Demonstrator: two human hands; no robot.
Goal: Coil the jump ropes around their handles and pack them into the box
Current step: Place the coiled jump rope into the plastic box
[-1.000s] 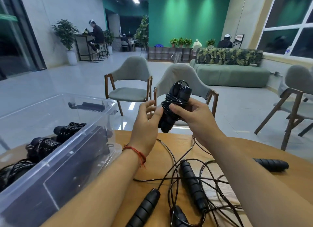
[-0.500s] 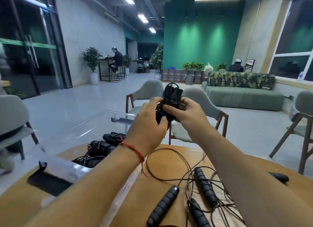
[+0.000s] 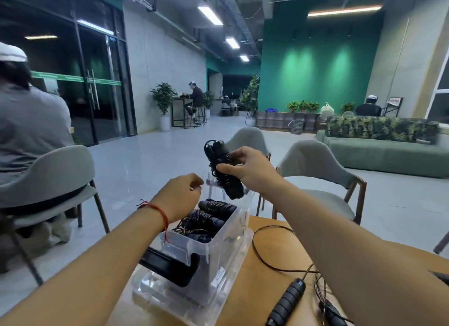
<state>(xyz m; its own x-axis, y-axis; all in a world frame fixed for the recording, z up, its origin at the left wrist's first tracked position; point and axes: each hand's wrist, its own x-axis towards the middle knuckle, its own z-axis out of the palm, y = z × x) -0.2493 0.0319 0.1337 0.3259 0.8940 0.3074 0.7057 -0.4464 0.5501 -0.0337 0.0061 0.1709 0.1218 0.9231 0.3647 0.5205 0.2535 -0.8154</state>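
Right hand [image 3: 245, 171] grips the black rope-wound jump-rope bundle [image 3: 223, 170] just above the clear plastic box [image 3: 218, 248], left hand [image 3: 181, 198] loosely curled and empty beside it; best laid flat alongside the packed black coils [image 3: 209, 216] below, wraps pinched until seated.

Right hand [image 3: 245, 171] grips coiled jump rope [image 3: 224, 172], tilted, in the air above clear plastic box [image 3: 226, 248]. Left hand [image 3: 181, 199] loosely curled, empty, over the box's left side. Coiled ropes [image 3: 209, 218] inside the box. Uncoiled jump rope [image 3: 286, 301] lies on tabletop [image 3: 272, 243], right of box.
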